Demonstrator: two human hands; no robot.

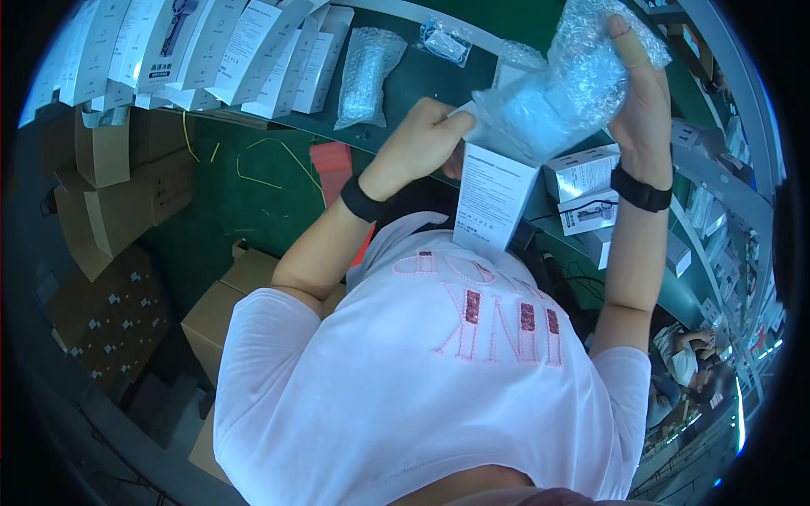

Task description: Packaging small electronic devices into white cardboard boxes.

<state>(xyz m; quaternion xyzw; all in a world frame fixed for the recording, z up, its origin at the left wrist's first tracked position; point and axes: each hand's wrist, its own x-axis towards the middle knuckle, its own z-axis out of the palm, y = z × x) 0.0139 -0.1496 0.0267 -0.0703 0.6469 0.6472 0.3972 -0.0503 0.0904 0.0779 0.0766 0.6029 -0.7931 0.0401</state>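
Observation:
My left hand (426, 142) is closed, thumb and fingers pinching the upper edge of a tall white printed box (494, 198). The box stands upright against my shirt, with its top end facing the table. In my right hand (643, 101) is a bubble-wrapped item (582, 80), gripped from its right side with the thumb over the top. Its lower end hangs over the mouth of the box. I cannot tell whether that end is inside. The wrap hides what the item is.
Several white boxes (245, 59) stand in a row at the table's far left. Another bubble-wrapped item (369, 78) and a small clear bag (445, 42) lie on the green table. More boxes (588, 211) sit right of the box. Brown cartons (126, 181) are on the left.

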